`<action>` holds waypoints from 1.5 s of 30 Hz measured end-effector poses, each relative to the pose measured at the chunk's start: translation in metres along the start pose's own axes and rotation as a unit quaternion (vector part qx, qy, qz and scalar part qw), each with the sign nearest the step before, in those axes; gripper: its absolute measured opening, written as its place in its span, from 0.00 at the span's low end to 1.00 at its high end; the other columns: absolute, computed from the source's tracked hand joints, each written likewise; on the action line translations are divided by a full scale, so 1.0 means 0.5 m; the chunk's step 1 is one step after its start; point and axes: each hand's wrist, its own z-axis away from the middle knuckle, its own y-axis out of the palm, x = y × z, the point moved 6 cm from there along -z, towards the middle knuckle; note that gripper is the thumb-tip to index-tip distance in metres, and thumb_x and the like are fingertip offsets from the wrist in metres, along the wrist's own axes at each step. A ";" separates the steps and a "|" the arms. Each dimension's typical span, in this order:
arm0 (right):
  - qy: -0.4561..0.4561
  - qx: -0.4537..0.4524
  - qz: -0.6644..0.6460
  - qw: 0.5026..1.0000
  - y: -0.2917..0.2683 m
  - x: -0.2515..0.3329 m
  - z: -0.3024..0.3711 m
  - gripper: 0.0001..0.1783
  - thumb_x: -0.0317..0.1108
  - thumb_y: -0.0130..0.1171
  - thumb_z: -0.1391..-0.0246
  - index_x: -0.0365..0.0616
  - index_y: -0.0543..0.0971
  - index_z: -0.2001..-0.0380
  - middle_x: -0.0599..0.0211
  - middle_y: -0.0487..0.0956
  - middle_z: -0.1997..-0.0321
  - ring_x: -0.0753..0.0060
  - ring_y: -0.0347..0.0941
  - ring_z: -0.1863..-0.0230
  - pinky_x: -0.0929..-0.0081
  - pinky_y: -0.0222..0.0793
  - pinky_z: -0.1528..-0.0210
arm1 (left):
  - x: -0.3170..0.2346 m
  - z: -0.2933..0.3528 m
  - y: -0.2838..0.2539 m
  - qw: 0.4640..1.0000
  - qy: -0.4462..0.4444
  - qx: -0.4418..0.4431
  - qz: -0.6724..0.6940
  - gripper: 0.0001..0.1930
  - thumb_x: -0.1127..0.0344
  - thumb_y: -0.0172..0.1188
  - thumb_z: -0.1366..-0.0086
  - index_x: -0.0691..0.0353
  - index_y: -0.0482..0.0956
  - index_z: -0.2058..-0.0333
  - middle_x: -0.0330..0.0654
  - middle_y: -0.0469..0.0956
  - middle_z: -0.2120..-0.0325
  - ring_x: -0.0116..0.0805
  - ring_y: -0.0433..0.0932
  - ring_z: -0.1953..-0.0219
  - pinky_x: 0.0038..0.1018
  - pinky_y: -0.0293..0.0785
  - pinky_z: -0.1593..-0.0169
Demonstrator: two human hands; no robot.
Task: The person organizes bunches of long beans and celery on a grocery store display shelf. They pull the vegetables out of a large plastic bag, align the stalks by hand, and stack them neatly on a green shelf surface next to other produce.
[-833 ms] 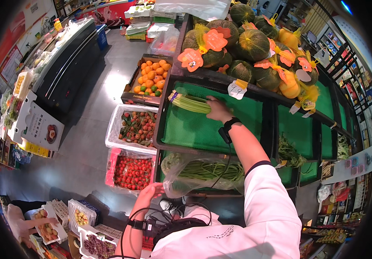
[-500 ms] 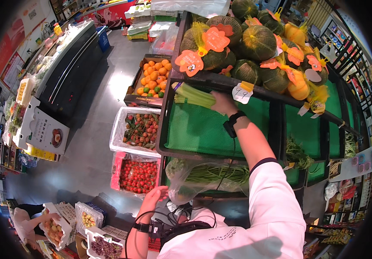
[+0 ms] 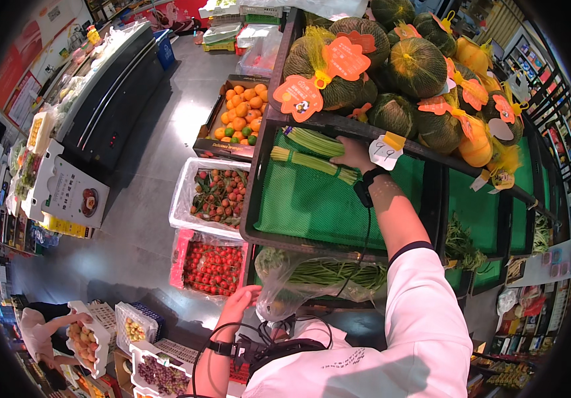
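Observation:
Two tied bundles of slim pale-green stalks lie side by side at the far left of the green-lined bin [image 3: 312,209]. The upper green stalk bundle [image 3: 315,140] has a purple tie, and my right hand [image 3: 353,154] has its fingers closed around its right end. Just below it, the lower green stalk bundle [image 3: 309,163] passes close to my right wrist. My left hand [image 3: 240,302] hangs near the front of the stand with fingers loosely apart and nothing in them. Beside it is a clear bag of long green beans [image 3: 335,270].
Netted pumpkins [image 3: 398,63] with orange tags fill the shelf behind the bin. A white price card [image 3: 386,152] hangs by my right hand. To the left stand boxes of oranges [image 3: 239,113], lychees [image 3: 216,196] and cherry tomatoes [image 3: 214,265]. Another person [image 3: 50,328] handles a fruit crate at lower left.
The stalks, seen bunched together before, now show as two separate bundles lying apart. My right hand has shifted slightly and stays at the upper one. My left hand has barely moved.

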 end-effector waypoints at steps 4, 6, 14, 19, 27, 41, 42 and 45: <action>0.038 0.057 -0.031 0.997 0.006 0.022 0.002 0.47 0.53 0.68 0.55 0.40 0.63 0.37 0.51 0.68 0.37 0.52 0.63 0.36 0.60 0.62 0.38 | 0.001 0.002 -0.002 1.000 -0.006 -0.014 -0.013 0.22 0.55 0.49 0.29 0.66 0.73 0.47 0.44 0.77 0.53 0.33 0.75 0.51 0.28 0.69 0.47; 0.021 0.043 0.003 0.999 -0.002 0.028 0.003 0.44 0.50 0.68 0.56 0.40 0.65 0.38 0.51 0.69 0.38 0.53 0.65 0.37 0.61 0.63 0.39 | 0.000 -0.001 0.000 1.000 -0.008 -0.012 -0.012 0.22 0.55 0.49 0.29 0.66 0.73 0.47 0.44 0.77 0.53 0.33 0.75 0.51 0.28 0.69 0.47; 0.050 0.052 -0.005 0.997 -0.020 0.060 0.006 0.40 0.41 0.69 0.58 0.38 0.67 0.41 0.49 0.72 0.41 0.52 0.68 0.40 0.62 0.65 0.40 | -0.015 0.003 0.012 1.000 -0.017 -0.008 -0.009 0.25 0.50 0.51 0.31 0.66 0.74 0.48 0.42 0.77 0.52 0.32 0.73 0.48 0.28 0.65 0.44; 0.033 0.017 -0.033 0.999 -0.013 0.049 0.002 0.39 0.38 0.68 0.58 0.37 0.68 0.42 0.47 0.71 0.42 0.52 0.67 0.40 0.61 0.65 0.40 | -0.008 0.001 0.006 1.000 -0.011 -0.003 -0.015 0.24 0.52 0.50 0.30 0.66 0.73 0.47 0.43 0.77 0.52 0.33 0.74 0.49 0.29 0.67 0.45; 0.012 -0.002 -0.041 0.999 -0.042 0.090 0.011 0.38 0.35 0.68 0.60 0.38 0.69 0.43 0.47 0.72 0.42 0.50 0.66 0.39 0.62 0.62 0.38 | 0.010 0.001 -0.002 1.000 -0.018 -0.005 -0.023 0.23 0.53 0.50 0.30 0.66 0.73 0.46 0.45 0.77 0.53 0.34 0.75 0.50 0.29 0.69 0.47; -0.044 -0.074 0.020 0.996 -0.033 0.089 0.012 0.42 0.37 0.70 0.60 0.41 0.66 0.41 0.48 0.66 0.37 0.47 0.60 0.36 0.58 0.60 0.37 | 0.037 -0.011 -0.009 1.000 -0.015 -0.006 -0.023 0.24 0.52 0.51 0.30 0.68 0.72 0.48 0.42 0.78 0.55 0.31 0.75 0.52 0.28 0.68 0.45; -0.047 -0.091 0.045 0.994 -0.044 0.097 0.018 0.41 0.38 0.70 0.60 0.42 0.66 0.41 0.49 0.66 0.38 0.47 0.61 0.37 0.58 0.60 0.37 | 0.035 -0.012 -0.008 1.000 -0.013 -0.005 -0.024 0.24 0.52 0.51 0.30 0.68 0.72 0.48 0.42 0.78 0.55 0.31 0.75 0.52 0.28 0.68 0.45; -0.058 -0.071 0.096 0.991 -0.042 0.083 0.012 0.38 0.37 0.70 0.60 0.43 0.69 0.43 0.50 0.70 0.41 0.49 0.65 0.39 0.60 0.63 0.39 | 0.030 -0.009 -0.004 1.000 -0.021 -0.008 -0.016 0.21 0.54 0.51 0.30 0.65 0.75 0.48 0.42 0.77 0.53 0.33 0.73 0.48 0.30 0.67 0.43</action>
